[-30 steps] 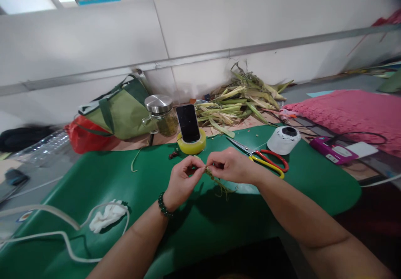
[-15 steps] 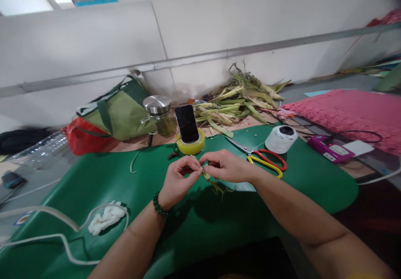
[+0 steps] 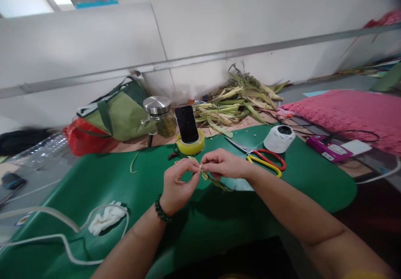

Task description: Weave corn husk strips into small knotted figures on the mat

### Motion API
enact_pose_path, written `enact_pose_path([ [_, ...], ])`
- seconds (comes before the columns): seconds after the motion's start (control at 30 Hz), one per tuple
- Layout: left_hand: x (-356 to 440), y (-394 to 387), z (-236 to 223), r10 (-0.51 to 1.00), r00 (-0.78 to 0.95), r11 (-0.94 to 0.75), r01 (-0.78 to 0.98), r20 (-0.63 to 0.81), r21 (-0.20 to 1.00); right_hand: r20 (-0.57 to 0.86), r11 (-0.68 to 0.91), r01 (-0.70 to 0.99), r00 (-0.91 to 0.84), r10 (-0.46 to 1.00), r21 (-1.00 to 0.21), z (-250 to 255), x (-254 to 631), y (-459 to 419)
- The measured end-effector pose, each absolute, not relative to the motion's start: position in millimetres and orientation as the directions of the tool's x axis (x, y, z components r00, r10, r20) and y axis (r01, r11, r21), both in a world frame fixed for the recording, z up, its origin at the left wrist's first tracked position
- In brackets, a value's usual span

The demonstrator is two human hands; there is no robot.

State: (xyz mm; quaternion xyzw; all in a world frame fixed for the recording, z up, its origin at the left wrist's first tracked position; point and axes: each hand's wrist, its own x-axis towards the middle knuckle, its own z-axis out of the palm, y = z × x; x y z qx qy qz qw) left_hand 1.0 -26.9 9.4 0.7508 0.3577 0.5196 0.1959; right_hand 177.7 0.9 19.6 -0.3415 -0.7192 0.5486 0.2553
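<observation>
My left hand [image 3: 181,183] and my right hand [image 3: 221,164] meet above the green mat, fingertips pinched close together. Between them is a pale green strip of corn husk [image 3: 216,182], its thin curled end trailing to the right below my right hand. The left thumb and forefinger press on it at a narrow, light-coloured spot; whether thread is wound there is too small to tell. Scissors [image 3: 252,151] with one red and one yellow handle lie open beyond my right wrist. Behind them stands a cone of white thread [image 3: 279,139].
A phone [image 3: 187,124] leans in a yellow tape roll [image 3: 190,145]. Behind are a lidded glass jar [image 3: 164,124], a green bag [image 3: 125,112] and a heap of corn husks [image 3: 241,97]. White tissue [image 3: 106,219] and a white cable [image 3: 67,245] lie left; a purple power strip [image 3: 327,149] sits right.
My left hand has turned slightly and drawn back from the husk, its fingers straighter in a pinch. The husk's trailing end has swung up and to the right.
</observation>
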Motion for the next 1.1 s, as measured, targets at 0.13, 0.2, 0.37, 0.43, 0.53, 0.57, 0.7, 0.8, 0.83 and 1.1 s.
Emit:
enact_pose_path([
  [0.13, 2.0, -28.4, 8.9, 0.744, 0.147, -0.660, 0.315, 0.652, 0.682, 0.015, 0.140, 0.150, -0.626, 0.779, -0.979, 18.4, 177.6, 1.5],
  [0.2, 1.3, -27.2, 8.5, 0.785, 0.129, -0.617, 0.265, 0.606, 0.741, 0.015, 0.132, 0.145, -0.615, 0.788, -0.981, 18.4, 177.8, 1.4],
  [0.37, -0.6, -24.4, 8.8, 0.857, 0.124, -0.514, 0.142, 0.500, 0.846, -0.013, 0.099, 0.152, -0.604, 0.797, -0.983, 20.8, 178.6, 1.3],
  [0.43, -0.2, -24.6, 9.3, 0.862, 0.124, -0.505, 0.115, 0.492, 0.855, -0.028, 0.082, 0.154, -0.602, 0.798, -0.985, 20.8, 178.2, 1.8],
  [0.53, 0.6, -25.2, 9.5, 0.862, 0.121, -0.504, 0.110, 0.491, 0.857, -0.053, 0.051, 0.164, -0.574, 0.817, -0.985, 19.7, 176.6, 1.4],
  [0.57, 0.7, -25.3, 9.4, 0.864, 0.121, -0.502, 0.114, 0.489, 0.858, -0.045, 0.057, 0.168, -0.548, 0.835, -0.984, 19.3, 176.1, 0.5],
  [0.7, -0.7, -24.1, 9.9, 0.876, 0.125, -0.481, 0.134, 0.467, 0.866, 0.143, 0.277, 0.199, -0.507, 0.850, -0.940, 17.5, 176.5, -5.1],
  [0.8, -1.9, -23.4, 10.9, 0.880, 0.123, -0.474, 0.171, 0.459, 0.864, 0.284, 0.478, 0.233, -0.562, 0.777, -0.847, 15.4, 178.8, -7.2],
  [0.83, -1.9, -23.5, 11.0, 0.880, 0.125, -0.474, 0.183, 0.458, 0.861, 0.312, 0.521, 0.251, -0.569, 0.761, -0.816, 14.6, 179.4, -7.2],
  [1.1, -0.6, -23.2, 8.5, 0.911, 0.157, -0.407, 0.186, 0.382, 0.894, 0.462, 0.722, 0.457, -0.561, 0.687, -0.520, 9.1, 175.8, -8.0],
])
